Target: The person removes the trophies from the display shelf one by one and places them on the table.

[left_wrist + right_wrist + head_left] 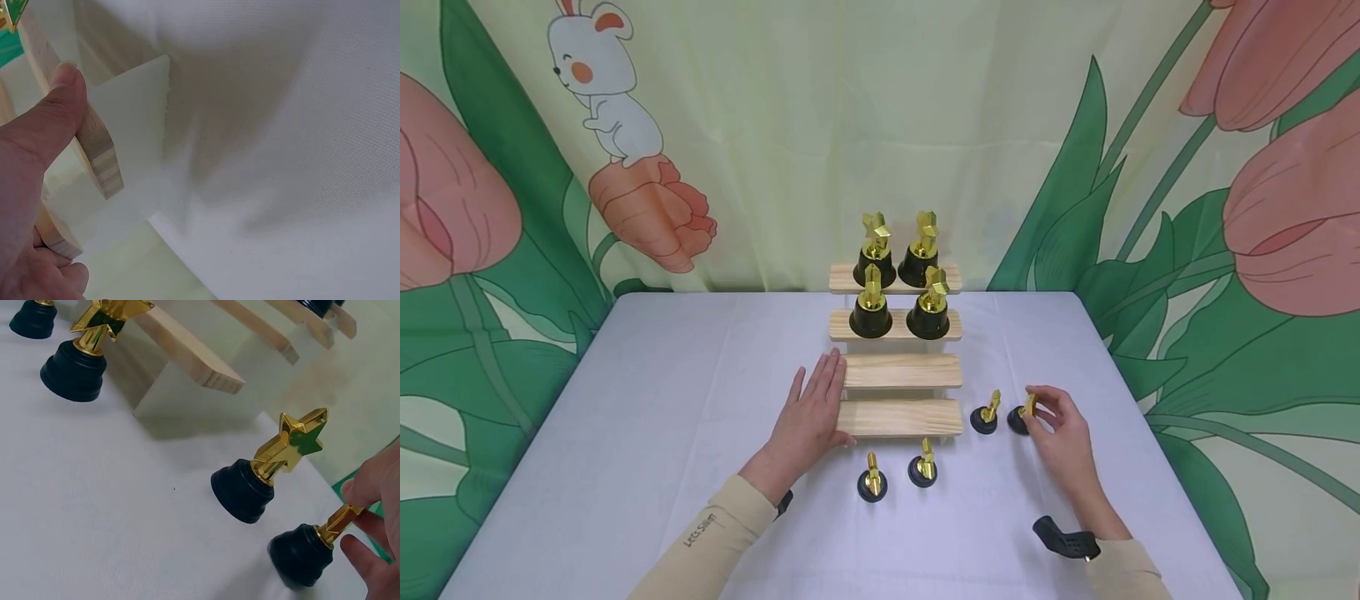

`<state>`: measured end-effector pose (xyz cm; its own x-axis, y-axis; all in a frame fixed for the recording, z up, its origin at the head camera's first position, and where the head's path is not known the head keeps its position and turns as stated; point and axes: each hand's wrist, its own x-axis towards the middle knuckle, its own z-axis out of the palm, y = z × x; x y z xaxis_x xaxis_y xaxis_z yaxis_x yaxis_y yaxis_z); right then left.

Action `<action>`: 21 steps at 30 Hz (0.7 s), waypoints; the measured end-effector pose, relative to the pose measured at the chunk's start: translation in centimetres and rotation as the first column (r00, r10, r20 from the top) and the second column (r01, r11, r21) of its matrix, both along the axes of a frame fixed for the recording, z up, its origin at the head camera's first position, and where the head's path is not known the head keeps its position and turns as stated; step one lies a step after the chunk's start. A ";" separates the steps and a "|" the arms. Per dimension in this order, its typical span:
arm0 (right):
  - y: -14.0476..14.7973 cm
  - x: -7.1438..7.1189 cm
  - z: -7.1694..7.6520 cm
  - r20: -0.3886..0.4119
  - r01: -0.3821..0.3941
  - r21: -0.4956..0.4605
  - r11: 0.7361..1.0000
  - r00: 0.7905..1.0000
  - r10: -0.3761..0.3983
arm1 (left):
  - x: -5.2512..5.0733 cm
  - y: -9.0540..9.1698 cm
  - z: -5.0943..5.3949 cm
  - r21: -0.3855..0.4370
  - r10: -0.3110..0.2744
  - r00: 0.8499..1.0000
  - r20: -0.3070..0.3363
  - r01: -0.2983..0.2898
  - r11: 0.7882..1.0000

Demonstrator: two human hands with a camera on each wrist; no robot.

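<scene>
One gold star trophy (1019,419) is pinched in your right hand (1063,435); your left hand (808,410), fingers straight, touches the tiered wooden rack (902,372) at nine o'clock.

White-clothed table (647,417): from here, I see it carry a stepped rack (901,372) and three gold-star trophies (872,481) (whether the pinched one (1018,420) touches, I can't tell).
Rack planks (917,419): upper two bear two trophies (871,312) each.

pink tulips (1292,217) (and a rabbit (621,121)) adorn the curtain (835,125) behind the white-clothed table (685,375).
</scene>
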<state>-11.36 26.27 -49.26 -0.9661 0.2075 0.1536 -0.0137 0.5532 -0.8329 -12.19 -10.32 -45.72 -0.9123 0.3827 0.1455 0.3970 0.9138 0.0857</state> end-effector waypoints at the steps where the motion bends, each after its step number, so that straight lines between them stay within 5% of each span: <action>1: 0.0 0.0 -0.1 0.000 -0.004 0.003 1.000 1.000 0.004 | 0.0 0.0 0.0 0.001 0.000 1.000 -0.002 0.000 1.000; 21: 0.3 0.2 -0.5 -0.018 -0.005 -0.004 1.000 1.000 0.005 | 0.0 0.1 0.0 0.000 0.008 1.000 0.009 -0.008 1.000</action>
